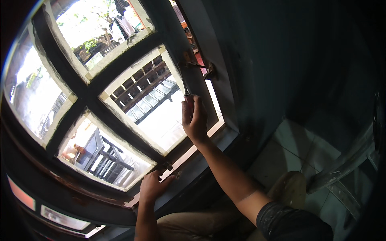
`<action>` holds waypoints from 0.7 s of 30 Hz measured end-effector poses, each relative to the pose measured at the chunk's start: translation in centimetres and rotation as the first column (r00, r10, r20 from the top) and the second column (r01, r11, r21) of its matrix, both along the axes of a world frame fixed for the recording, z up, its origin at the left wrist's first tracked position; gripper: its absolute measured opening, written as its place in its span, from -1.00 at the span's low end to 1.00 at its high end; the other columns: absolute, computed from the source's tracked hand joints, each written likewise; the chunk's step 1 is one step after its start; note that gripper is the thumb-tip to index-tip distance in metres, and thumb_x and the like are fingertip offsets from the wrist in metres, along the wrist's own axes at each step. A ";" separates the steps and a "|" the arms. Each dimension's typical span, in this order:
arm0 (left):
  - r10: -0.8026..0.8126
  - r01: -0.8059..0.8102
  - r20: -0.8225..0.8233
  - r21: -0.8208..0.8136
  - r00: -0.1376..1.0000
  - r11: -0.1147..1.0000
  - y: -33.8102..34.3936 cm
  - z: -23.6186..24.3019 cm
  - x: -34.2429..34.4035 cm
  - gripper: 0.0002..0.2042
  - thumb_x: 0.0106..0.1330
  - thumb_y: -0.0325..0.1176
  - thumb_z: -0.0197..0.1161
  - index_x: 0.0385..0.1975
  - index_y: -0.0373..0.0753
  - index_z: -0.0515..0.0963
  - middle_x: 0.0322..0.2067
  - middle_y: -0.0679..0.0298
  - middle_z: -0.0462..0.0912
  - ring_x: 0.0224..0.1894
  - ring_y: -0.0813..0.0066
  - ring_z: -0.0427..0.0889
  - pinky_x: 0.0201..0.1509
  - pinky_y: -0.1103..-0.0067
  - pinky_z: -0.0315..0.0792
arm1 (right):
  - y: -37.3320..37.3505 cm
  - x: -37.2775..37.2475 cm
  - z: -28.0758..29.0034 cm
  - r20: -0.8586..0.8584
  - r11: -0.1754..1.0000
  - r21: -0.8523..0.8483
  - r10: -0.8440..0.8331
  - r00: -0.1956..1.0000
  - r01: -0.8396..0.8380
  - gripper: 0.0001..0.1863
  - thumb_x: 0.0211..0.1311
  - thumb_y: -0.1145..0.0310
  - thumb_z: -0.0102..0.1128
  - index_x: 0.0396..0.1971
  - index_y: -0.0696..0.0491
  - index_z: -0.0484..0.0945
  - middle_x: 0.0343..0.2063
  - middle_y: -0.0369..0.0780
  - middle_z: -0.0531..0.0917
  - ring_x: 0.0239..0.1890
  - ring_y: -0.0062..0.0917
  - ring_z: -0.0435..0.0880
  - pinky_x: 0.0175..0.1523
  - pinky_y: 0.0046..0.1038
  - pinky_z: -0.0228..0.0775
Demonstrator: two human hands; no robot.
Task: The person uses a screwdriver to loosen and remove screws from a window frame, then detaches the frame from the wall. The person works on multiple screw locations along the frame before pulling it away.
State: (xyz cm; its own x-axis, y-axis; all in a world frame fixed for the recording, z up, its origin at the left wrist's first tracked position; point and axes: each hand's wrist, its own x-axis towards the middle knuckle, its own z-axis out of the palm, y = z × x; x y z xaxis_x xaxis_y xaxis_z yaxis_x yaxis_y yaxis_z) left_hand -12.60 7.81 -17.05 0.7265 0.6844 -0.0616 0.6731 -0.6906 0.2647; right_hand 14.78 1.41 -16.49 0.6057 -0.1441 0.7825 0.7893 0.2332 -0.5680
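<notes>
Watching remotely, I see the right hand [196, 123] pinching a red-handled screwdriver [188, 100] below the window stay [198, 65], where poor seating could send it skidding into the windowpane [161, 114]; the left hand's [154, 185] grip beside the lower latch [168, 165] I cannot tell.

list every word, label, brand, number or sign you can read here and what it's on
None can be read.
The window frame and the screwdriver in the right hand show no legible marking.
Anything outside is too small or washed out to tell.
</notes>
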 end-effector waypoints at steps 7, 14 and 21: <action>0.030 -0.033 -0.201 -0.015 0.979 0.999 -0.3 -1.8 -1.0 0.02 0.18 0.54 0.34 0.23 -0.44 0.61 0.18 -0.23 0.68 0.27 -0.13 0.66 0.41 0.22 0.48 | 0.1 -0.8 1.0 -0.023 0.976 0.152 0.163 0.986 -0.158 -0.82 0.64 0.33 0.19 -0.01 0.14 0.51 -0.36 -0.23 0.69 -0.42 -0.56 0.70 -0.34 -0.49 0.50; 0.094 -0.121 -0.258 -0.091 0.962 0.989 0.4 -2.5 -2.1 0.22 0.24 0.62 0.18 0.46 -0.59 0.29 0.29 -0.43 0.53 0.40 -0.23 0.53 0.49 0.20 0.41 | -3.6 -2.9 3.2 -0.206 0.487 0.493 0.871 0.447 -0.721 -0.85 0.66 0.30 0.14 -0.02 0.06 0.51 -0.47 -0.30 0.59 -0.64 -0.70 0.54 -0.65 -0.54 0.28; 0.190 -0.208 -0.198 -0.072 0.962 0.976 -0.2 -2.3 -3.2 0.30 0.24 0.63 0.16 0.50 -0.68 0.15 0.29 -0.52 0.47 0.41 -0.29 0.50 0.48 0.19 0.41 | -5.0 -3.7 4.5 -0.314 0.633 0.408 0.774 0.550 -0.658 -0.80 0.63 0.25 0.20 -0.06 0.08 0.54 -0.46 -0.28 0.62 -0.64 -0.63 0.58 -0.59 -0.54 0.38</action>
